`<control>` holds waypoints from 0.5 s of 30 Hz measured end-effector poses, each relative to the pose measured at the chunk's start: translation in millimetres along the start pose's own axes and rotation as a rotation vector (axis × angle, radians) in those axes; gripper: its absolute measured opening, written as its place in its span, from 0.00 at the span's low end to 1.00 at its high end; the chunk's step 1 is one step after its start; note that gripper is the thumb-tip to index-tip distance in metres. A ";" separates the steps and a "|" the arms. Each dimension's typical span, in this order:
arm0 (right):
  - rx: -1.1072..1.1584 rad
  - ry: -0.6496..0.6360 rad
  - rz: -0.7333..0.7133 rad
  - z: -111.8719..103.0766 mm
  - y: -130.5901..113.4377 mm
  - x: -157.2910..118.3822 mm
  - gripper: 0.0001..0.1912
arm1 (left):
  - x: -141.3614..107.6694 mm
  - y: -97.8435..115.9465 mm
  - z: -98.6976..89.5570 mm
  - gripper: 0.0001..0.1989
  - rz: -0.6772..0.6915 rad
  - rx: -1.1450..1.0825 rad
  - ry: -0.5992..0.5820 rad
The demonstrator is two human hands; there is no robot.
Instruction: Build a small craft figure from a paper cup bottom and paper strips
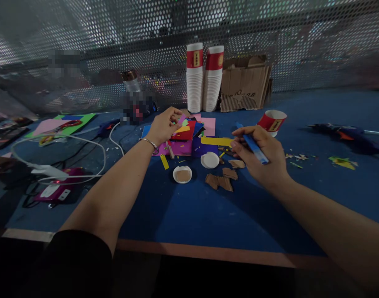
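Note:
My right hand (260, 151) is closed around a blue marker (254, 148), and a yellow paper strip (216, 141) sticks out to the left from its fingertips. Over a pile of coloured paper (186, 134), my left hand (164, 126) pinches a small purple paper strip (181, 121). In front of the pile lie a white paper disc (209, 160) and a shallow white cup base (182, 174) with brown cardboard in it. Torn cardboard pieces (219, 182) are scattered below my right hand. A short yellow strip (164, 162) rests under my left wrist.
Two stacks of paper cups (195, 82) and a cardboard box (243, 85) stand against the perforated metal screen. A single red cup (272, 121) is behind my right hand. One glue gun (341, 134) lies right; a magenta power box (61, 188) with cables sits left.

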State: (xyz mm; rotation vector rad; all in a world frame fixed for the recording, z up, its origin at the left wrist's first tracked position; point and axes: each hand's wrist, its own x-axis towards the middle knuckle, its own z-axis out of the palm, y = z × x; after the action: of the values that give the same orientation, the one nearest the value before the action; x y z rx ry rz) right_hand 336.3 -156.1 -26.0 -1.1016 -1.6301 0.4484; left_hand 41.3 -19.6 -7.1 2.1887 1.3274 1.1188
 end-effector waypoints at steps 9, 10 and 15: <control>-0.018 -0.016 0.015 0.5 -3.4 -0.5 0.10 | -2.7 35.0 -8.1 0.10 0.095 0.274 0.034; -0.017 -0.020 0.016 0.6 -3.3 -0.4 0.10 | -3.6 46.4 -5.7 0.09 0.122 0.256 -0.012; -0.014 -0.025 0.010 0.2 -4.5 -1.1 0.11 | -13.2 89.0 15.2 0.21 0.216 0.170 -0.327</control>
State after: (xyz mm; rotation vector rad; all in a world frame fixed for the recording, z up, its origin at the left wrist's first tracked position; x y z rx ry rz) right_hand 334.2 -159.3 -23.3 -1.1197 -1.6523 0.4596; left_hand 101.9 -74.0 34.1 2.5539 1.0989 0.6927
